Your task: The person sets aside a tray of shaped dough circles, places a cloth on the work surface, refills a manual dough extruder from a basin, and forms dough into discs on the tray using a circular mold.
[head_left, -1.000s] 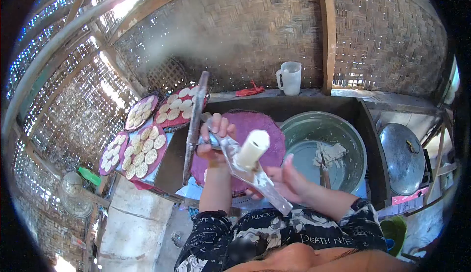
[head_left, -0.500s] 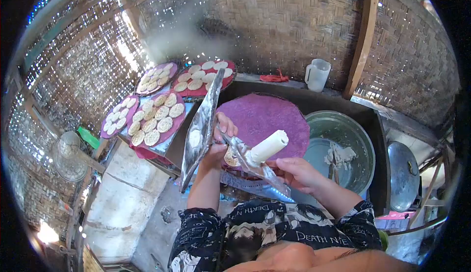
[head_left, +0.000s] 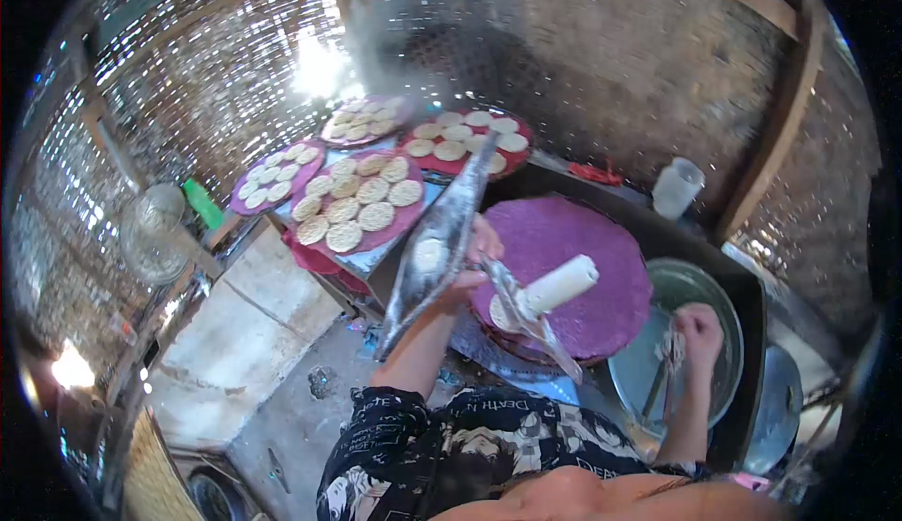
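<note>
My left hand [head_left: 476,250] is closed around a two-piece dough press. Its longer board [head_left: 442,230] stands tilted, with a pale round patch on it. The shorter board [head_left: 517,310] carries a thick white cylinder [head_left: 564,283] that juts up to the right. Over the green basin [head_left: 719,286], my right hand [head_left: 700,328] is closed in a fist; I cannot make out what is in it. Just left of the fist are a clump of pale dough [head_left: 673,347] and a stick [head_left: 653,389]. Below the press lies a round tray with purple cloth [head_left: 573,225], a pale disc at its near edge.
Several round trays of pale, bumpy discs stand back left, among them a pink-covered tray [head_left: 362,203] and a red-covered one [head_left: 465,136]. At the back are a translucent jug [head_left: 678,187] and a red bag [head_left: 595,174]. A metal lid [head_left: 778,408] leans at right.
My right hand has left the shorter board and moved right, over the basin, closing into a fist. My left hand still holds the press. The camera view has turned left and tilted.
</note>
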The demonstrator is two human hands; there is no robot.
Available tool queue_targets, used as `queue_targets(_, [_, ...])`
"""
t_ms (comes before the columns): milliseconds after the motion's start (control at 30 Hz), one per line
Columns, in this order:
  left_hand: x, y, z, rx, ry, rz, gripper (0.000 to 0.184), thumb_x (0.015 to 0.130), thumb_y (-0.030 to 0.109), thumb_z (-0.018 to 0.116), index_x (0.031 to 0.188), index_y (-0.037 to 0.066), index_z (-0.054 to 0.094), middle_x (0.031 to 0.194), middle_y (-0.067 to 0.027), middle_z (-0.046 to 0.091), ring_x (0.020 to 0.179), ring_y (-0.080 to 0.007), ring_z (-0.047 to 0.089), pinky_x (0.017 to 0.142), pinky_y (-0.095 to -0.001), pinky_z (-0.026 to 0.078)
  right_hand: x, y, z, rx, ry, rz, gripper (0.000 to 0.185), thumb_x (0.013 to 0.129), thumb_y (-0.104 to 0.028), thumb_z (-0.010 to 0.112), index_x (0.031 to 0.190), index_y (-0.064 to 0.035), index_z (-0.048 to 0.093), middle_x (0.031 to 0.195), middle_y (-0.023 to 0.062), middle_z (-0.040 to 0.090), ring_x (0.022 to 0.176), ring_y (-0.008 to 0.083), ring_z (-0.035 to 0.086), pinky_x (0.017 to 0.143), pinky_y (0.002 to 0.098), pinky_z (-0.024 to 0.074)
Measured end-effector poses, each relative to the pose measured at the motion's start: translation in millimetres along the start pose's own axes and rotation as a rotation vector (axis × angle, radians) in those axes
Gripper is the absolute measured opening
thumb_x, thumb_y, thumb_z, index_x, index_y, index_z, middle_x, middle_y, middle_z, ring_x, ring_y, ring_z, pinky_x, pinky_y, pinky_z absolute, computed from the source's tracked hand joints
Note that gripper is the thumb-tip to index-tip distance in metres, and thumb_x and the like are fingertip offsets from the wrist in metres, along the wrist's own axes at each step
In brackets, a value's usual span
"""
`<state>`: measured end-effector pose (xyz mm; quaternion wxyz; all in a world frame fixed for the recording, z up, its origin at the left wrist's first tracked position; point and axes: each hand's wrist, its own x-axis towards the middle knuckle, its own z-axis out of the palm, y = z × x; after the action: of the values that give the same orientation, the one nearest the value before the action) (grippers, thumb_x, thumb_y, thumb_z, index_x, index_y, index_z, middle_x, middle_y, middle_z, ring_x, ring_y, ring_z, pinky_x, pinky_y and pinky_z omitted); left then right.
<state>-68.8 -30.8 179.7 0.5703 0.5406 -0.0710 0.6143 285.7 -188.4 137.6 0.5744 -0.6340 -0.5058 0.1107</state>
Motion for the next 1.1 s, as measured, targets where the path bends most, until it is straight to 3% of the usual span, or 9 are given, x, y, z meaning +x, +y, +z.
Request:
queue_targets(133, [7.3, -5.6, 5.3, -0.126, 0.034, -0.065, 0.025, 0.052, 0.005, 0.068, 0.066, 0.012, 0.049, 0.077, -0.0028, 0.040, 0.072, -0.0171, 0.047, 0.064, -0.0318, 0.040, -17.8, 84.6, -28.6, -0.922, 0.082, -0.113, 0.017, 0.072, -0.002, 0.059, 0.089, -0.0001, 0.062, 0.093, 0.0129, 0.060, 0.087, 0.0257, 0.058, 0.077, 0.0335, 0.0454])
queue_targets(267, [20.4, -19.4, -1.0, -0.251, 0.037, -0.096, 0.027, 0.051, 0.007, 0.067, 0.066, 0.013, 0.046, 0.076, -0.0029, 0.040, 0.073, -0.0171, 0.046, 0.067, -0.0323, 0.039, 10.8, 35.3, 5.2, -0.515, 0.017, -0.186, 0.018, 0.076, -0.007, 0.057, 0.092, 0.0010, 0.060, 0.102, 0.0161, 0.058, 0.097, 0.0302, 0.055, 0.084, 0.0370, 0.0423])
queue_targets(333, [22.3, -20.8, 0.3, -0.351, 0.013, -0.118, 0.028, 0.050, 0.007, 0.067, 0.067, 0.013, 0.045, 0.077, -0.0025, 0.040, 0.073, -0.0164, 0.046, 0.068, -0.0314, 0.039, 28.7, 2.5, 18.3, -0.805, 0.194, -0.390, 0.014, 0.080, -0.009, 0.054, 0.089, 0.0003, 0.059, 0.099, 0.0167, 0.057, 0.095, 0.0332, 0.054, 0.080, 0.0397, 0.0435])
queue_targets(533, [14.8, -8.6, -17.7, -0.374, -0.077, -0.140, 0.026, 0.050, 0.005, 0.064, 0.066, 0.013, 0.044, 0.077, -0.0017, 0.039, 0.071, -0.0155, 0.045, 0.066, -0.0304, 0.038, 53.2, 153.6, -41.6, -1.360, -0.039, 0.147, 0.029, 0.076, -0.015, 0.054, 0.102, -0.0035, 0.060, 0.108, 0.0171, 0.055, 0.102, 0.0341, 0.050, 0.086, 0.0421, 0.0403])
queue_targets(733, [23.6, -14.4, -32.5, -0.435, -0.054, -0.127, 0.027, 0.050, 0.007, 0.065, 0.067, 0.013, 0.044, 0.076, -0.0017, 0.039, 0.072, -0.0155, 0.045, 0.067, -0.0301, 0.038, 50.5, 75.1, -6.0, -0.869, 0.318, 0.032, 0.045, 0.081, -0.026, 0.055, 0.119, -0.0033, 0.051, 0.119, 0.0201, 0.048, 0.111, 0.0328, 0.046, 0.092, 0.0391, 0.0372])
queue_targets(833, [31.0, -20.4, -30.6, -0.501, -0.041, -0.101, 0.028, 0.051, 0.009, 0.066, 0.068, 0.014, 0.044, 0.077, -0.0016, 0.039, 0.073, -0.0153, 0.045, 0.068, -0.0301, 0.038, 22.5, -45.5, 79.3, 0.166, -0.004, 0.184, 0.054, 0.089, -0.043, 0.042, 0.125, -0.0028, 0.044, 0.124, 0.0148, 0.047, 0.113, 0.0283, 0.045, 0.095, 0.0379, 0.0336])
queue_targets(867, [34.9, -22.4, -29.0, -0.528, -0.054, -0.098, 0.028, 0.052, 0.010, 0.067, 0.068, 0.014, 0.044, 0.078, -0.0015, 0.039, 0.073, -0.0151, 0.045, 0.068, -0.0301, 0.038, 11.7, -50.0, 102.4, 0.445, -0.338, 0.012, 0.065, 0.086, -0.054, 0.039, 0.128, -0.0042, 0.039, 0.120, 0.0118, 0.048, 0.107, 0.0202, 0.048, 0.087, 0.0329, 0.0398])
queue_targets(967, [44.1, -24.8, -21.3, -0.625, -0.102, -0.078, 0.030, 0.053, 0.011, 0.071, 0.069, 0.014, 0.045, 0.078, -0.0012, 0.039, 0.074, -0.0151, 0.046, 0.070, -0.0308, 0.040, -37.5, -109.1, 162.8, 1.137, -0.600, 0.509, 0.070, 0.082, -0.062, 0.036, 0.123, -0.0063, 0.042, 0.114, 0.0125, 0.052, 0.095, 0.0233, 0.055, 0.073, 0.0339, 0.0480])
queue_targets(1100, [34.9, -26.2, -37.0, -0.379, -0.242, -0.104, 0.042, 0.054, 0.010, 0.076, 0.086, 0.012, 0.049, 0.093, -0.0049, 0.043, 0.088, -0.0182, 0.047, 0.080, -0.0322, 0.039, -42.5, -121.4, 181.1, 1.601, -0.985, 0.902, 0.075, 0.079, -0.066, 0.035, 0.135, -0.0178, 0.022, 0.104, 0.0218, 0.054, 0.039, 0.0215, 0.049, 0.029, 0.0265, 0.0363])
